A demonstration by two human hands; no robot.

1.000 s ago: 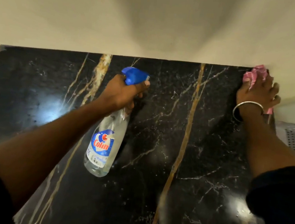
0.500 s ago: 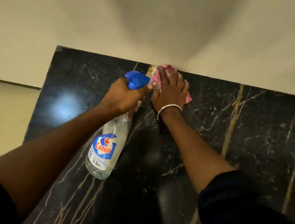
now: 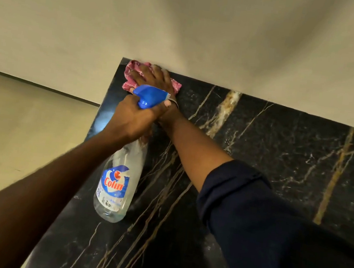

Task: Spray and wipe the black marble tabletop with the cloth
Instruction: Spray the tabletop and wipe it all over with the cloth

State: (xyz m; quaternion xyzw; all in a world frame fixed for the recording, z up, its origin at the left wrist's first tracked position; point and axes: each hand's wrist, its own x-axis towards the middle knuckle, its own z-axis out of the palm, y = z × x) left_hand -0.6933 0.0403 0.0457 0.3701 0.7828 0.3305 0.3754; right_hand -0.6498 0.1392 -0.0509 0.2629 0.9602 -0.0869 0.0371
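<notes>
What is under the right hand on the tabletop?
The right hand presses a pink cloth onto the tabletop. The hand covers the cloth's middle; only its edges show.

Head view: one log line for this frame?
phase: wiping | left hand: grips Colin spray bottle | right hand: presses pink cloth | where: black marble tabletop, far-left corner

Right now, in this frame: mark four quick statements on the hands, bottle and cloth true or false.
1. The left hand grips the spray bottle. True.
2. The cloth is blue. False: it is pink; the blue part is the bottle's trigger head.
3. The right hand presses the cloth at a far corner of the tabletop, beside the wall. True.
4. The spray bottle stands upright on the tabletop. False: it is tilted, held by the left hand.
</notes>
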